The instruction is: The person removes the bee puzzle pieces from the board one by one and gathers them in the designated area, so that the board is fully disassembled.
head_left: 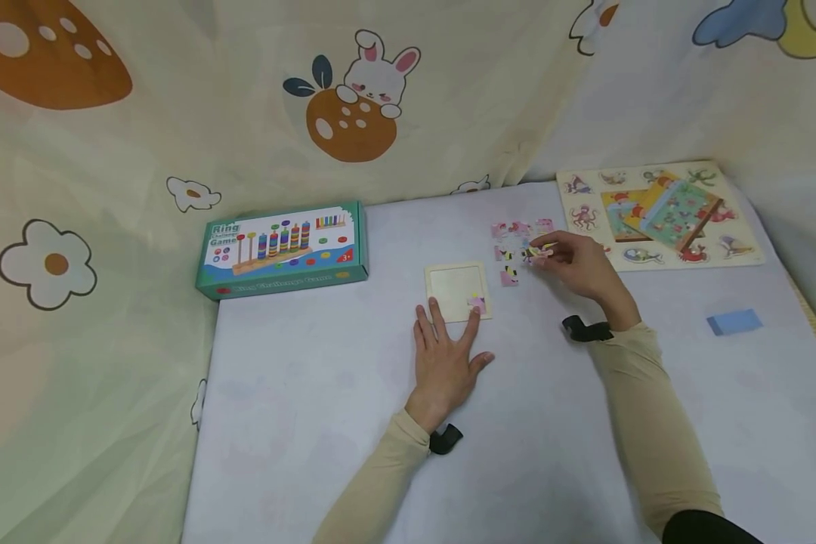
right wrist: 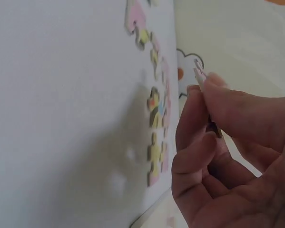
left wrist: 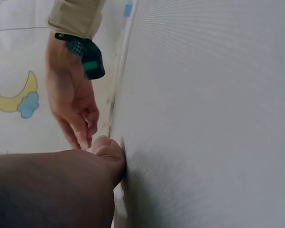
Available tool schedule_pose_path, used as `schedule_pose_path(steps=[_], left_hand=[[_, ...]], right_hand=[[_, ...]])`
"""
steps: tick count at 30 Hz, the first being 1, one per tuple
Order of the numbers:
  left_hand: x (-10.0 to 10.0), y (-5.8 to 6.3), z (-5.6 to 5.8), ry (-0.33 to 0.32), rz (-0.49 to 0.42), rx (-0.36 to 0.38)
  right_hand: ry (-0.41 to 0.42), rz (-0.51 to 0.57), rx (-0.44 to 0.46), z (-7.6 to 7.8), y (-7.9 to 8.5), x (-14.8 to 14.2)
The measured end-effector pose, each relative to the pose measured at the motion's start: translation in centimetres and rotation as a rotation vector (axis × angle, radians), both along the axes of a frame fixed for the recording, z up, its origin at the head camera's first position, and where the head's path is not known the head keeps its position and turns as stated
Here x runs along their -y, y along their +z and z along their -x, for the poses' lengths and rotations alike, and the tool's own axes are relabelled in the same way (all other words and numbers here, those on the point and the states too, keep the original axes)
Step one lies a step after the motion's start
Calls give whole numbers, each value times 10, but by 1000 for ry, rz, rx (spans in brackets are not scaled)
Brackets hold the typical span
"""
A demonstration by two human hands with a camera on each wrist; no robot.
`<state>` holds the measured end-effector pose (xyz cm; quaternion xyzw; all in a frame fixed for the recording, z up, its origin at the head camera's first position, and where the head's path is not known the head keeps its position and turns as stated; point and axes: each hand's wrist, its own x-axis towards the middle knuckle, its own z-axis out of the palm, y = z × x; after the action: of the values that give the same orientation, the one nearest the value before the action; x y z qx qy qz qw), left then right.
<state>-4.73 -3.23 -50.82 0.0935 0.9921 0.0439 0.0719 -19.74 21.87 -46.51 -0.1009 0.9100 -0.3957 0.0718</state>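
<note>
A shallow square wooden puzzle frame (head_left: 454, 269) lies mid-table, with one pink jigsaw piece (head_left: 477, 302) in its lower right corner. My left hand (head_left: 445, 366) lies spread at the frame's near edge, fingers straight and fingertips on the rim and by that piece. To the right, my right hand (head_left: 581, 268) pinches a small puzzle piece (right wrist: 199, 71) between thumb and fingers, raised off the table. Beneath and beside it, several loose pink and yellow puzzle pieces (head_left: 508, 278) lie on the white cloth. The right wrist view shows the held piece edge-on, mostly covered by the fingers.
A green ring game box (head_left: 282, 249) stands at the back left. At the back right is a wooden animal board (head_left: 585, 261) with two colourful picture panels (head_left: 683, 208) on top. Nearer on the right lies a blue rectangular piece (head_left: 734, 323). A patterned curtain (head_left: 245, 113) hangs behind the table.
</note>
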Motion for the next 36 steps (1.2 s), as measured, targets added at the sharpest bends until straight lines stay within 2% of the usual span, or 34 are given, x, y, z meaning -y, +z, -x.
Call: schedule_pose_path(steps=[5, 15, 27, 36], left_hand=[[0, -1, 0, 0, 6, -6], [0, -2, 0, -1, -3, -9], [-1, 0, 0, 12, -52, 7], [1, 0, 0, 9, -42, -15]], right_hand=[[34, 14, 33, -3, -6, -12], [108, -28, -12, -5, -12, -15], [122, -124, -41, -1, -16, -8], [108, -153, 49, 2, -16, -6]])
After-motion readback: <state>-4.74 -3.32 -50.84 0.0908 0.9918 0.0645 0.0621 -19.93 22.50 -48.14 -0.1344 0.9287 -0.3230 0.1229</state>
